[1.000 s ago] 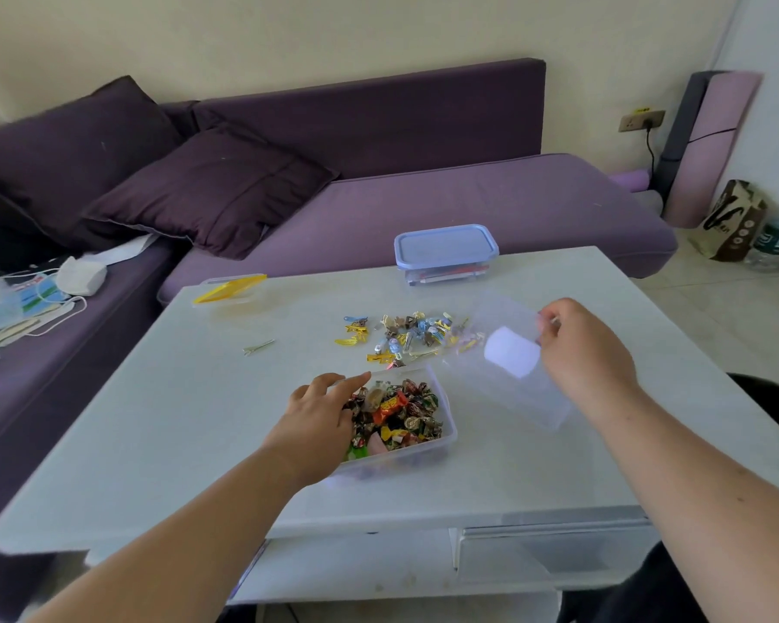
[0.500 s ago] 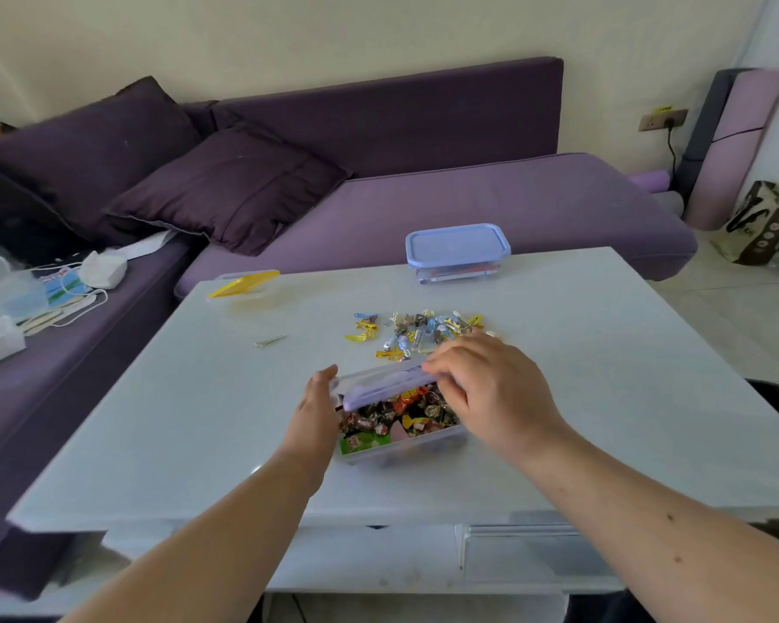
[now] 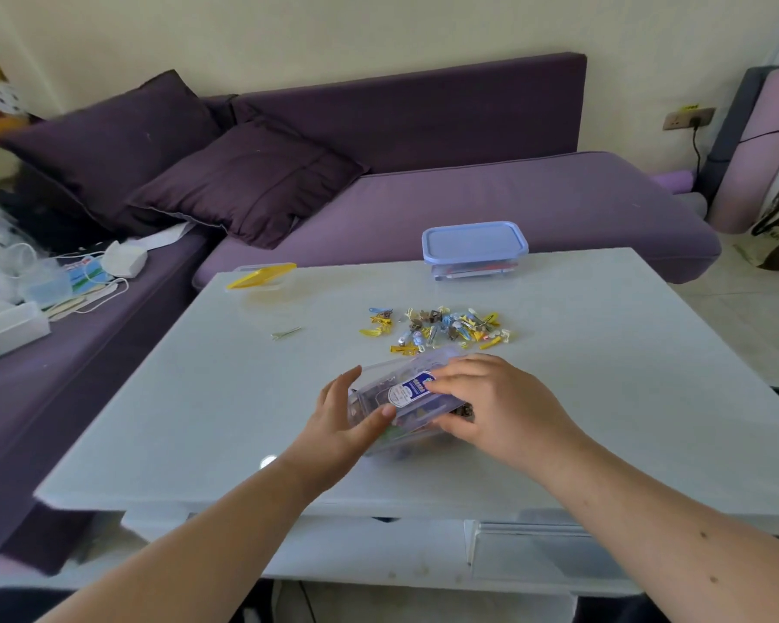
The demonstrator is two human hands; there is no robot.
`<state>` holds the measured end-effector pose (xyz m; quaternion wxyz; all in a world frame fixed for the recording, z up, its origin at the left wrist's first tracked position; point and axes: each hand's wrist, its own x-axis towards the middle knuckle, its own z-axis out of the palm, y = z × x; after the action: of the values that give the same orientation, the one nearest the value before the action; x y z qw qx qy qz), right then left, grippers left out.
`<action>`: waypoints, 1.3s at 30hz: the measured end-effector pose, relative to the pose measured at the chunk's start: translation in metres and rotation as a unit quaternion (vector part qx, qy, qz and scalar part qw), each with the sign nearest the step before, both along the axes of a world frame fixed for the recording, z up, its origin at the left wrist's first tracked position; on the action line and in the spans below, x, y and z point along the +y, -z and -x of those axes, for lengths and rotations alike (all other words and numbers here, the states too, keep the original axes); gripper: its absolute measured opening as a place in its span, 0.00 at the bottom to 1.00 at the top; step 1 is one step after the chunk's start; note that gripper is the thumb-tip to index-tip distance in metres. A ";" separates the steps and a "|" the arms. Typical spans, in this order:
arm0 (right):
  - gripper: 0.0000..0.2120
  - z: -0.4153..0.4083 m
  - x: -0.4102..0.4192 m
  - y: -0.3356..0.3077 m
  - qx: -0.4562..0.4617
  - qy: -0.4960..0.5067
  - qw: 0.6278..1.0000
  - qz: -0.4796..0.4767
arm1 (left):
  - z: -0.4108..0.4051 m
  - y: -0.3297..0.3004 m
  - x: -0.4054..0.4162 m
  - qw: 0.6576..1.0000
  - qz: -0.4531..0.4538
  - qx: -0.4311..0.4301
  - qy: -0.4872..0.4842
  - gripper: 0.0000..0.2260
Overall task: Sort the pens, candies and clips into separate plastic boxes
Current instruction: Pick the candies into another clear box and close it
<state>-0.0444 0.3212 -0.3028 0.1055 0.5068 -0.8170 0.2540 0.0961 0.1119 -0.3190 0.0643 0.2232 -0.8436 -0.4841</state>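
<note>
A clear plastic box of wrapped candies (image 3: pixel 457 413) stands on the white table near its front edge. A see-through lid (image 3: pixel 403 388) with a blue-and-white sticker lies tilted over the box. My left hand (image 3: pixel 340 424) grips the box's left side, thumb on the lid. My right hand (image 3: pixel 498 404) presses on the lid from the right. Behind the box lies a loose heap of coloured clips (image 3: pixel 441 329). A closed box with a blue lid (image 3: pixel 474 248), pens inside, stands at the table's far edge.
A clear box with a yellow lid (image 3: pixel 262 275) sits at the table's (image 3: pixel 626 375) far left. A thin metal clip (image 3: pixel 285 333) lies alone left of the heap. A purple sofa with cushions runs behind and to the left.
My right hand brought the lid from the right over the candy box and now presses it down. My left hand shifted from the candies to the box's left side.
</note>
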 end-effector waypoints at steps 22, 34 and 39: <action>0.18 0.008 -0.010 0.004 -0.059 0.045 0.997 0.023 | 0.015 0.004 -0.010 0.984 0.027 -0.123 -0.130 0.30; 0.12 0.007 -0.017 0.015 -0.114 0.053 0.991 -0.055 | 0.013 0.002 -0.002 0.985 0.136 -0.105 -0.018 0.28; 0.44 0.005 -0.017 0.011 -0.062 0.073 0.988 -0.118 | 0.007 -0.002 0.005 0.991 0.112 -0.068 -0.025 0.26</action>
<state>-0.0492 0.3045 -0.3142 0.0121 0.4376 -0.8813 0.1783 0.0895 0.1173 -0.3174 0.0431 0.2677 -0.8891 -0.3687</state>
